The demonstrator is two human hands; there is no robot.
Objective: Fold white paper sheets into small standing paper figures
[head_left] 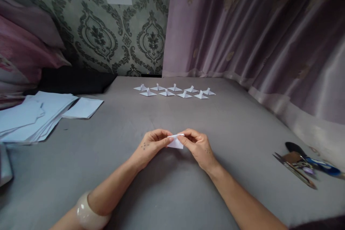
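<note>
So the paper (175, 142) is up in front, middle of the grey surface (113, 161) — left hand (154, 146) pinching its left edge, right hand (198, 146) pinching the right, thumbs nearest. Two rows of folded papers (167, 92) sit far off, loose sheets (35, 118) left, scissors (295, 172) right.

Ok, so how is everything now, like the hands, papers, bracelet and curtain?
Left hand: pinching small paper
Right hand: pinching it too
Small paper: held between both hands
Nine paper shapes: folded, in two rows
Large sheets: stacked unevenly
Smaller sheets: piled flat
Bracelet: worn on left arm
Curtain: hanging in folds
</note>
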